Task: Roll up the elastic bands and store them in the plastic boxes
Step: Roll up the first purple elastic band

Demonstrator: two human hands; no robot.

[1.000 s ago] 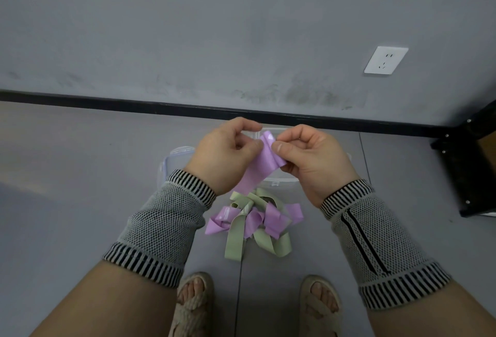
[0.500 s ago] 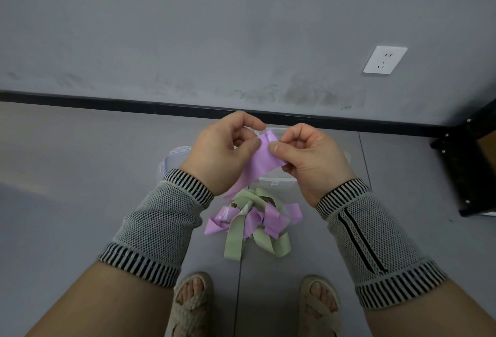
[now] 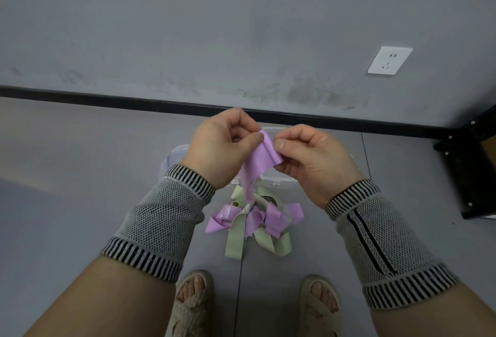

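Note:
I hold a purple elastic band (image 3: 261, 160) up in front of me. My left hand (image 3: 222, 146) pinches its top left corner and my right hand (image 3: 311, 159) pinches its top right edge. The band's tail hangs down to a heap of purple and green bands (image 3: 255, 221) on the floor. Clear plastic boxes (image 3: 175, 156) stand on the floor behind my hands, mostly hidden by them.
A grey wall with a black skirting board (image 3: 107, 100) runs across the back, and a white socket (image 3: 389, 60) is on it. A black metal frame (image 3: 472, 170) stands at the right. My sandalled feet (image 3: 193, 307) are at the bottom.
Both hands have shifted their pinch along the band's top end and risen slightly. The held part now looks wider and more spread between the fingers.

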